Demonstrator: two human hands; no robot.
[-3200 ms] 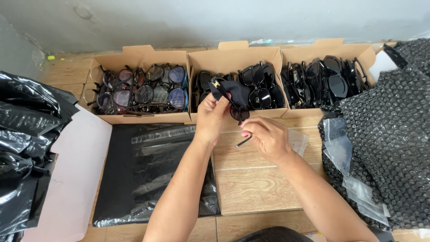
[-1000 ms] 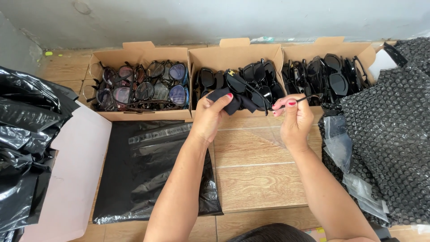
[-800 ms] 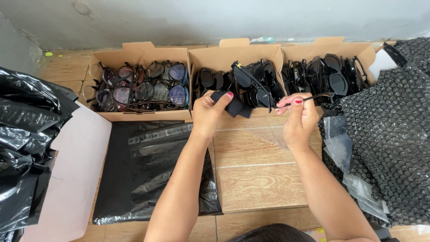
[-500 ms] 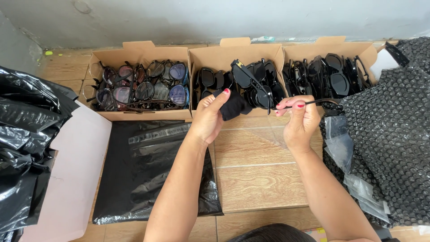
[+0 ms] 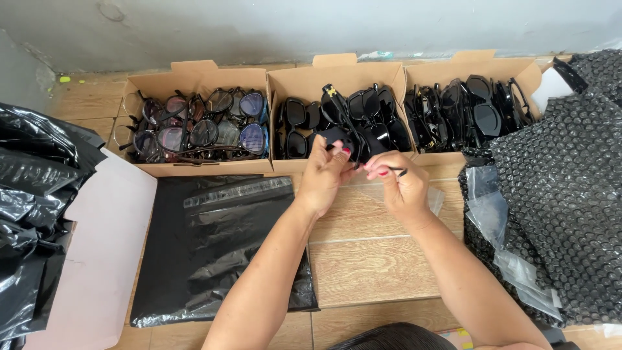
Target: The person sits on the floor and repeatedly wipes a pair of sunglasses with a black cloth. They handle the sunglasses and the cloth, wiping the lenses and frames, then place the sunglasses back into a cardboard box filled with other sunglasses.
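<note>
My left hand grips a pair of black sunglasses by its front, holding it up in front of the middle cardboard box. My right hand is close beside it and pinches the end of one black temple arm of the same pair. Both hands hover over the wooden floor just in front of the boxes. A clear plastic sleeve lies under my right hand.
Three open cardboard boxes of glasses stand in a row: tinted pairs in the left box, black pairs in the right box. A black plastic bag lies flat on the floor. Black bubble wrap sits at right, crumpled black bags at left.
My right hand has come back in from the right toward my left hand, bringing the temple arm in against the sunglasses. The pair sits lower, nearer the box's front edge.
</note>
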